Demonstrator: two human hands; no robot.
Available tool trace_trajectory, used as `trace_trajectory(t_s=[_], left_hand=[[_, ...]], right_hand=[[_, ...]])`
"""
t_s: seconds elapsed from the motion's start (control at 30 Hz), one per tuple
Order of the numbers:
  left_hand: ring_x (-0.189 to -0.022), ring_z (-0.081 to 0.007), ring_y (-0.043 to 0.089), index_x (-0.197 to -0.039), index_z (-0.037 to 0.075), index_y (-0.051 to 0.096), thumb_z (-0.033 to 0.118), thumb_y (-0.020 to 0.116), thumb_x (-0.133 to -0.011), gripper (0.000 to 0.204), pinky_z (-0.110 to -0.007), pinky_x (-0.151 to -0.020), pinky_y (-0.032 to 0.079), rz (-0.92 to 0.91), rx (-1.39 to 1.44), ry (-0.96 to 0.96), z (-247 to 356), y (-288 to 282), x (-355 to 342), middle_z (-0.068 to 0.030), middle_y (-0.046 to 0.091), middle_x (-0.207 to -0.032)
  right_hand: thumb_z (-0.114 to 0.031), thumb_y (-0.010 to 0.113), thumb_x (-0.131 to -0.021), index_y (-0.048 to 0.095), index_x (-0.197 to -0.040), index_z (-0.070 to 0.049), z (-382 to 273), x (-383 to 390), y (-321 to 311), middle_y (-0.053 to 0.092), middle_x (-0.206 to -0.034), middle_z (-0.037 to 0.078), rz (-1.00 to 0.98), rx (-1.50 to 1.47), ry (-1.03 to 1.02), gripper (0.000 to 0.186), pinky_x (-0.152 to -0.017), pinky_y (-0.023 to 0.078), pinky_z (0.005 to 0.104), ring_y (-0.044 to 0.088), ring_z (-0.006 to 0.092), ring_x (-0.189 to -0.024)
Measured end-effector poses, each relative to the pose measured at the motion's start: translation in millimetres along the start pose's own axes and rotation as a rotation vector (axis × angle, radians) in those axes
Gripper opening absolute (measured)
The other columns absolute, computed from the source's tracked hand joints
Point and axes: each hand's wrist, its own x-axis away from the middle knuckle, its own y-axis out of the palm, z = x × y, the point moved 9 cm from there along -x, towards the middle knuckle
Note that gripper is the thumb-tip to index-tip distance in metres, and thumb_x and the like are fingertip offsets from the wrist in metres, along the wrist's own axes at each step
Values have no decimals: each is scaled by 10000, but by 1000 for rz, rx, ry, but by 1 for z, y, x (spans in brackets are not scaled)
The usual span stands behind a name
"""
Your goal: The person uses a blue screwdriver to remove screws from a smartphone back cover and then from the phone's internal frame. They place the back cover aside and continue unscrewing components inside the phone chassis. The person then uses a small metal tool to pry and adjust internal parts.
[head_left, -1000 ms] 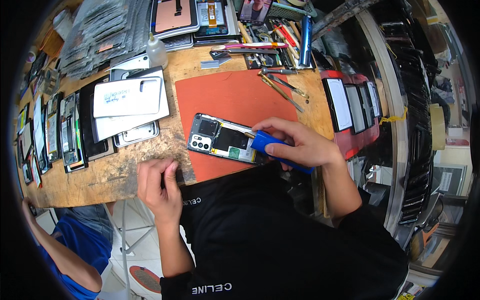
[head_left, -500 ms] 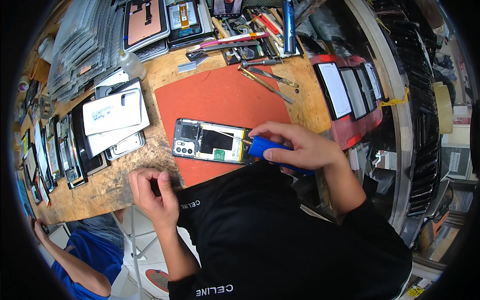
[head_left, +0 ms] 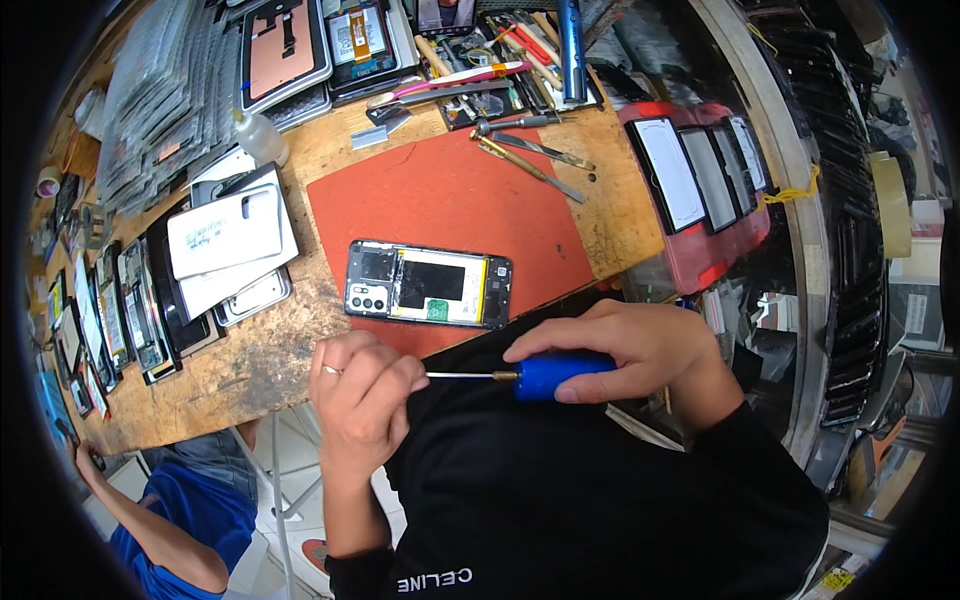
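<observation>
My right hand (head_left: 640, 350) is wrapped round the blue handle of an electric screwdriver (head_left: 548, 376), held level over my lap just off the bench's front edge. Its long thin metal shaft points left and ends at the fingertips of my left hand (head_left: 365, 395). That hand is closed, with a ring on one finger; whether a small part sits at the tip is hidden. Beyond my hands an opened smartphone (head_left: 428, 284) lies on a red-orange mat (head_left: 450, 200), touched by neither hand. Its back cover is off, the battery and the camera lenses showing.
Loose phone covers (head_left: 225, 235) and phone parts are stacked on the left of the wooden bench (head_left: 240, 375). A clear dropper bottle (head_left: 262, 137), brass-handled hand tools (head_left: 525, 165) and a toolbox-like clutter lie farther back. Another person's arm (head_left: 150, 520) shows at lower left.
My right hand has drawn the screwdriver off the phone toward me and turned its shaft level. My left hand has moved right, and its fingers have closed at the tip.
</observation>
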Motion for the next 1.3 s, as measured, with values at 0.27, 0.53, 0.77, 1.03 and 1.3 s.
trace_trajectory(t_s=[0.27, 0.53, 0.77, 1.03, 1.3], left_hand=[[-924, -245, 583, -844, 189, 722, 261, 863, -634, 263, -417, -685, 482, 13, -146, 199, 29, -25, -1, 56, 637, -874], [-923, -313, 560, -866, 51, 637, 168, 718, -928, 155, -467, -735, 493, 248, -258, 142, -1, -84, 21, -98, 576, -919], [-922, -312, 584, -962, 10, 672, 98, 688, -1038, 117, -453, -860, 483, 296, -220, -154, -38, -96, 40, -120, 648, -904], [-862, -225, 637, -885, 142, 749, 126, 835, -810, 115, -372, -780, 507, -437, 169, 97, 45, 48, -1, 0, 626, -880], [-708, -211, 560, -776, 104, 667, 136, 853, -802, 190, -358, -620, 436, -595, 501, 119, 52, 1, 15, 6, 535, -738]], right_hand=[[-197, 744, -1051, 574, -1545, 17, -7, 25, 0, 742, -1352, 201, -66, -111, -108, 565, -857, 619, 378, 795, 337, -995], [-211, 768, -1036, 598, -1531, 5, 3, 48, -20, 786, -1257, 191, -37, -111, -99, 567, -829, 626, 361, 807, 303, -936], [-223, 751, -1031, 603, -1509, -37, 45, 60, -54, 797, -1105, 137, 201, 3, 137, 534, -790, 617, 355, 810, 280, -896], [-285, 700, -1070, 540, -1548, -50, 31, 50, -6, 777, -1077, 213, -129, 42, -51, 556, -830, 620, 472, 776, 418, -936], [-200, 758, -1045, 588, -1549, -11, 12, 56, 6, 777, -1227, 236, -313, -51, -177, 565, -804, 657, 380, 807, 361, -972]])
